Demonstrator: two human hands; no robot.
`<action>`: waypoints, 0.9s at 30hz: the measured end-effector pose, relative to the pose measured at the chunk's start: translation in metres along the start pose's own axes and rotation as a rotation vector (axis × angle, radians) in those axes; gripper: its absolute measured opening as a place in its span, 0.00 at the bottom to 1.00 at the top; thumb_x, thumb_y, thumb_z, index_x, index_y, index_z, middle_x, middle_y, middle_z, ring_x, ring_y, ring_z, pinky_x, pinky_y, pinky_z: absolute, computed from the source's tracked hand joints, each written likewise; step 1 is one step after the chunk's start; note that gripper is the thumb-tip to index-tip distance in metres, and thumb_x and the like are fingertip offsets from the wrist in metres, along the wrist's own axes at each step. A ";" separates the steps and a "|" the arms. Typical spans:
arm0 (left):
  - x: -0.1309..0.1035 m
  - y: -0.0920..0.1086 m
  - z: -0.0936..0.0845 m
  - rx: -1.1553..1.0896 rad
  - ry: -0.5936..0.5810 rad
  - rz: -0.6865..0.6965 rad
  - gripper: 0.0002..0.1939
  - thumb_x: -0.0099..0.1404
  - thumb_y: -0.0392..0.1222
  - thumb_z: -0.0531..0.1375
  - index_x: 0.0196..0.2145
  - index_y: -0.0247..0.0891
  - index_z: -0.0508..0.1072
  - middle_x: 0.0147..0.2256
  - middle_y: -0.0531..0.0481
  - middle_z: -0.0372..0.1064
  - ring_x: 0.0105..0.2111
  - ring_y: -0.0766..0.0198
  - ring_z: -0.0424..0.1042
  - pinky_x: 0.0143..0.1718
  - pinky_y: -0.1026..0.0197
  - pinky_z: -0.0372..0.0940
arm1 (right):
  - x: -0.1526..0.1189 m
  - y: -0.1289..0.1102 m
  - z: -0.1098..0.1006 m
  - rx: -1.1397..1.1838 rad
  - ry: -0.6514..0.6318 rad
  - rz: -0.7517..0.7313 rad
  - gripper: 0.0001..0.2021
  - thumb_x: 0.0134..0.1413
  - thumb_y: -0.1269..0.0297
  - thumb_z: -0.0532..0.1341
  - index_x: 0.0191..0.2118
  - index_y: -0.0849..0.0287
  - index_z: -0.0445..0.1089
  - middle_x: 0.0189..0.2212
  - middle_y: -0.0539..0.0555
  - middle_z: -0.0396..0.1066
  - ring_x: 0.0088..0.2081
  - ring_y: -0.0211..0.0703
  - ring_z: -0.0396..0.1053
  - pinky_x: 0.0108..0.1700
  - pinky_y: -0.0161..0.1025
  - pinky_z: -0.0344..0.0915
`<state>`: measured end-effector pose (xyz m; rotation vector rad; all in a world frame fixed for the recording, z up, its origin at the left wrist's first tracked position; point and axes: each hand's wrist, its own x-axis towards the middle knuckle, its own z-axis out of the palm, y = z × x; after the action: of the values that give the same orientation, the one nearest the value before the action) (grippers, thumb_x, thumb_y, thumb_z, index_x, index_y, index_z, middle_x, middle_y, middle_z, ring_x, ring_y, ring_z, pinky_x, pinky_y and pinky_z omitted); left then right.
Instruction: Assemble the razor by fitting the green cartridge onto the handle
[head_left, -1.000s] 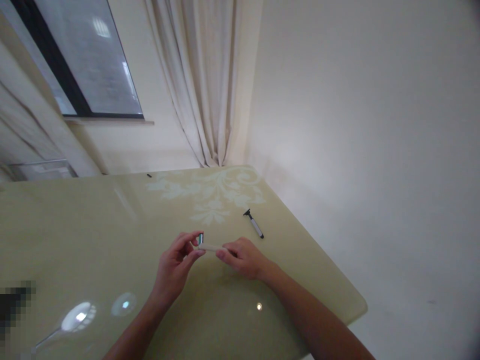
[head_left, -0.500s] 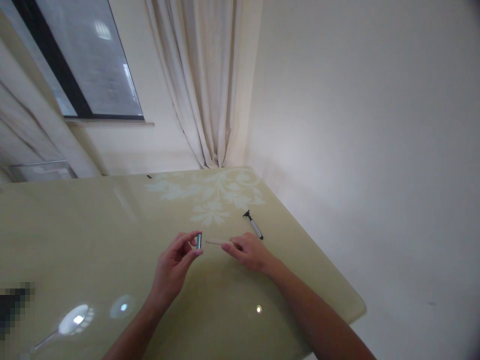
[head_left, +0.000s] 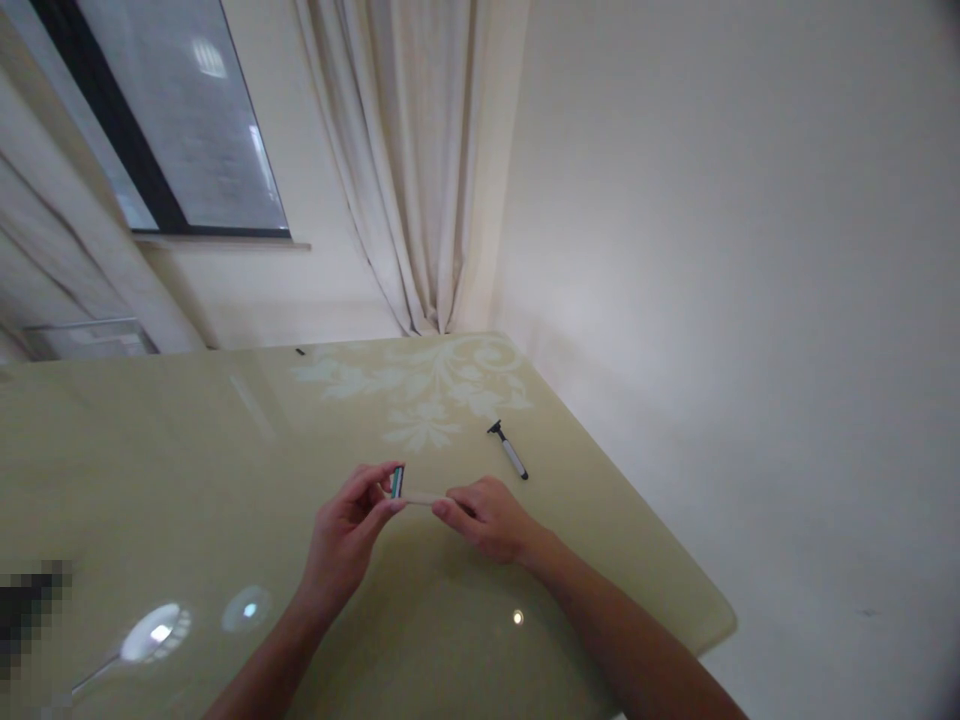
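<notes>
My left hand [head_left: 352, 520] is closed, pinching a small razor cartridge [head_left: 397, 482] upright between thumb and fingertips. The cartridge has a dark edge and a green and white face. My right hand [head_left: 491, 518] is closed around a thin pale stick [head_left: 425, 497], which points left. Its tip meets the lower end of the cartridge near my left thumb; whether it touches, I cannot tell. Beyond my right hand, a razor [head_left: 510, 452] with a grey handle and black head lies on the table.
The glossy beige table [head_left: 630, 540] carries a pale floral pattern and light reflections. A tiny dark piece [head_left: 300, 351] lies near its far edge. A pixelated dark shape [head_left: 30, 610] sits at the left. A wall [head_left: 712, 300] runs along the right side, with a curtain [head_left: 420, 180] behind.
My right hand has moved left and slightly down, bringing the stick's tip from a gap beside the cartridge to its lower end. My left hand stays nearly still.
</notes>
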<state>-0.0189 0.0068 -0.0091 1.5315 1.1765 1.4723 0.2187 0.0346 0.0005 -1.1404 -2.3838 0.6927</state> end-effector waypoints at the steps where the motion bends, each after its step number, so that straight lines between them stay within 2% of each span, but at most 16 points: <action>1: 0.000 0.000 0.000 -0.001 0.007 0.001 0.17 0.63 0.47 0.69 0.50 0.44 0.81 0.35 0.53 0.68 0.32 0.66 0.68 0.34 0.65 0.64 | 0.000 -0.001 0.001 0.007 0.000 0.006 0.32 0.72 0.41 0.46 0.24 0.60 0.63 0.19 0.46 0.55 0.23 0.34 0.52 0.30 0.37 0.44; 6: 0.000 0.000 0.000 0.012 0.024 -0.007 0.18 0.62 0.47 0.69 0.50 0.44 0.81 0.36 0.53 0.69 0.32 0.66 0.68 0.34 0.64 0.65 | 0.000 0.000 0.001 0.039 0.054 0.063 0.32 0.72 0.40 0.47 0.23 0.59 0.60 0.19 0.46 0.54 0.23 0.34 0.52 0.30 0.37 0.44; 11: 0.001 -0.002 0.004 0.028 -0.010 0.004 0.18 0.62 0.46 0.69 0.50 0.43 0.81 0.33 0.54 0.66 0.32 0.66 0.68 0.33 0.65 0.64 | 0.001 0.000 -0.002 0.115 0.045 0.013 0.30 0.72 0.42 0.48 0.23 0.59 0.57 0.19 0.45 0.52 0.23 0.33 0.52 0.30 0.37 0.44; 14: 0.001 -0.002 0.004 0.027 0.003 0.010 0.17 0.63 0.45 0.69 0.50 0.44 0.80 0.33 0.54 0.65 0.31 0.66 0.67 0.34 0.65 0.64 | 0.001 0.002 -0.003 0.076 0.075 0.068 0.31 0.71 0.41 0.48 0.21 0.59 0.55 0.18 0.45 0.51 0.23 0.33 0.51 0.29 0.38 0.44; 20: -0.001 0.000 0.005 0.063 -0.037 0.035 0.18 0.63 0.44 0.69 0.51 0.45 0.80 0.33 0.55 0.65 0.30 0.67 0.67 0.35 0.64 0.64 | 0.000 -0.003 -0.001 0.156 0.035 0.015 0.30 0.71 0.41 0.49 0.23 0.59 0.58 0.19 0.45 0.52 0.23 0.33 0.52 0.29 0.37 0.44; 25: 0.000 -0.001 0.004 0.064 -0.035 0.031 0.17 0.63 0.44 0.69 0.50 0.45 0.80 0.34 0.55 0.66 0.31 0.67 0.68 0.34 0.65 0.63 | 0.002 0.002 -0.006 0.104 0.129 0.094 0.31 0.71 0.41 0.49 0.21 0.59 0.56 0.18 0.45 0.51 0.22 0.34 0.52 0.29 0.37 0.44; 27: 0.000 -0.002 0.004 0.065 -0.041 0.033 0.17 0.63 0.44 0.69 0.50 0.46 0.80 0.33 0.55 0.66 0.31 0.67 0.68 0.34 0.64 0.64 | 0.001 0.001 -0.005 0.125 0.121 0.075 0.31 0.71 0.40 0.49 0.22 0.58 0.56 0.19 0.45 0.51 0.23 0.34 0.52 0.29 0.37 0.44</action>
<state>-0.0156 0.0074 -0.0112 1.6243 1.1905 1.4293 0.2216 0.0376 0.0043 -1.1882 -2.1753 0.7638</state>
